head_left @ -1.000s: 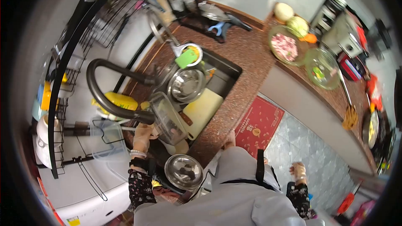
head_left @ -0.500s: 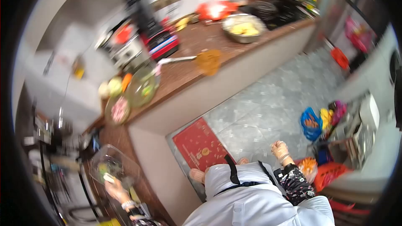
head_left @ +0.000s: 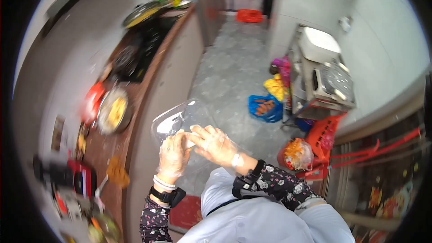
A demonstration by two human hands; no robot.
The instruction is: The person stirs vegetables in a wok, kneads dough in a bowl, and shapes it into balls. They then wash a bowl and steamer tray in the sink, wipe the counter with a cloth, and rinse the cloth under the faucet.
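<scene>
Both hands are together in front of my body, in thin transparent gloves. My left hand point(head_left: 173, 155) is closed at the near side of a clear plastic container point(head_left: 174, 120), which is held out over the floor. Against it, my right hand point(head_left: 215, 146) has its fingers curled at the same edge. A small whitish piece point(head_left: 190, 143) shows between the two hands; I cannot tell what it is. Light glares off the container's wall, and the hands cover its near part.
Along the left runs a counter point(head_left: 137, 121) with a metal bowl of yellow pieces point(head_left: 115, 109), a black hob point(head_left: 146, 47) and a brown ladle-like utensil point(head_left: 118, 171). To the right are a blue bag point(head_left: 265, 109), a metal stand point(head_left: 306, 81) and a bin of peelings point(head_left: 297, 154).
My view has swung right, away from the counter. My left hand has left the counter's end and come to the middle. My right hand has moved in to meet it at the clear container.
</scene>
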